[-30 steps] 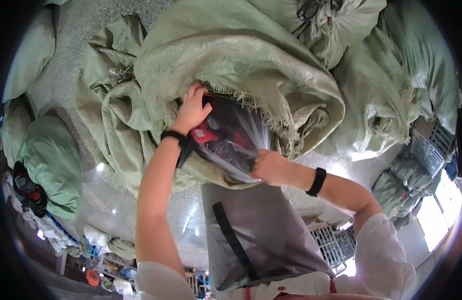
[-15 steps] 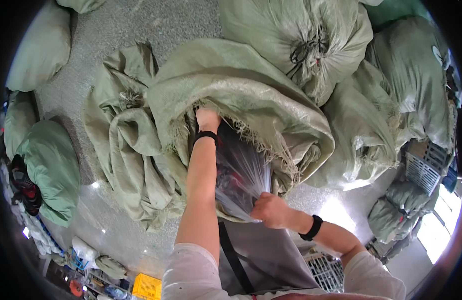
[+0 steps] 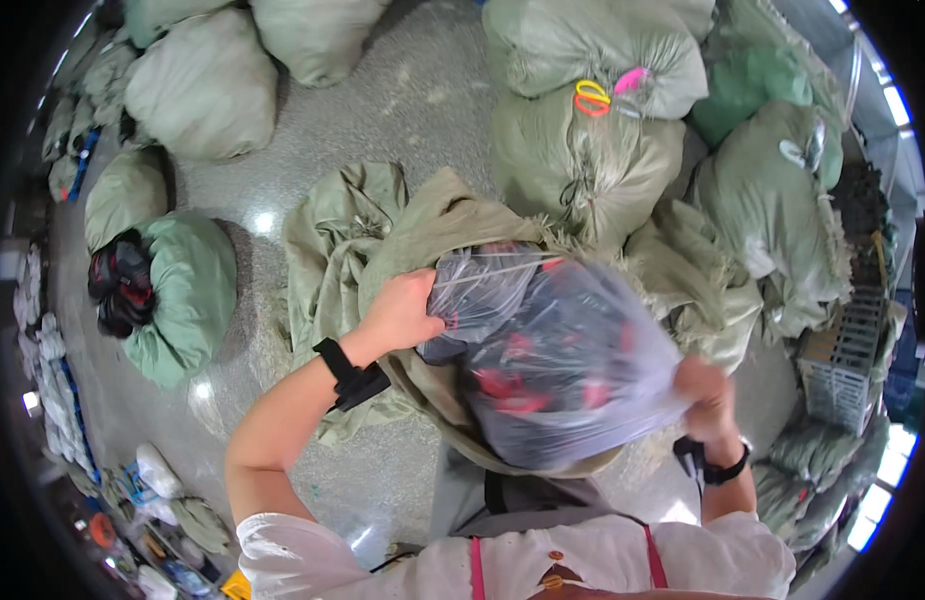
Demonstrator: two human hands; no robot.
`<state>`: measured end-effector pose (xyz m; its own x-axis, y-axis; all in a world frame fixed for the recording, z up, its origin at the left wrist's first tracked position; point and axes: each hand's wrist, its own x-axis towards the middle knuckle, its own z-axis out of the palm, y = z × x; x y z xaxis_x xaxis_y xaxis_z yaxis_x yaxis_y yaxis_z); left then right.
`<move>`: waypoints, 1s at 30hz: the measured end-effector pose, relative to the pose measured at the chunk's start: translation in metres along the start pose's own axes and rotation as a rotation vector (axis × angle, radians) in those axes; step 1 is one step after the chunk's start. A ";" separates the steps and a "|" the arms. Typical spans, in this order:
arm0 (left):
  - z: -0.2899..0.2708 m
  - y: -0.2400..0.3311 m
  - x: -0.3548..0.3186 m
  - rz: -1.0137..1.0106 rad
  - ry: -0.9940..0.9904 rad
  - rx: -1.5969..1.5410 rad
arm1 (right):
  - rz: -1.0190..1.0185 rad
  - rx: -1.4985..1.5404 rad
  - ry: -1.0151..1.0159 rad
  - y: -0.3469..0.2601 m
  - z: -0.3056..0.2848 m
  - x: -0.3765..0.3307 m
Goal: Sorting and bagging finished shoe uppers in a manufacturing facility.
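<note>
A large clear plastic bag full of black and red items bulges out of the mouth of an olive woven sack. My right hand, slightly blurred, is closed on the bag's gathered end at the right. On the other side, my left hand grips the plastic at the left of the sack mouth, beside a smaller clear bundle of dark items. Its fingertips are partly hidden. The sack's rim lies around and under the bag, close in front of my body.
Tied olive sacks stand at the far right, with yellow-and-orange-handled scissors and a pink-handled tool on top. A green sack with dark shoes stands left. Grey crates are at the right.
The plastic bag has come up out of the sack mouth. My left hand has left the sack's inside, and my right hand has moved right, pulling the bag's end. My view has shifted too.
</note>
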<state>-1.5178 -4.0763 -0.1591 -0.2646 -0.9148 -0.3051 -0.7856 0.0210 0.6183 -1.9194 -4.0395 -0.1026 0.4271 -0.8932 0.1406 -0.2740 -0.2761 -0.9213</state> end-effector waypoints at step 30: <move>0.069 0.255 -0.297 0.247 0.520 -0.753 | 0.044 0.484 -0.122 -0.165 0.121 -0.144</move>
<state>-1.6783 -3.7715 0.0395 0.0500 -0.9880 0.1460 -0.1257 0.1388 0.9823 -1.8311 -3.8227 -0.0151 0.5301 -0.8441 0.0812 0.1248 -0.0170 -0.9920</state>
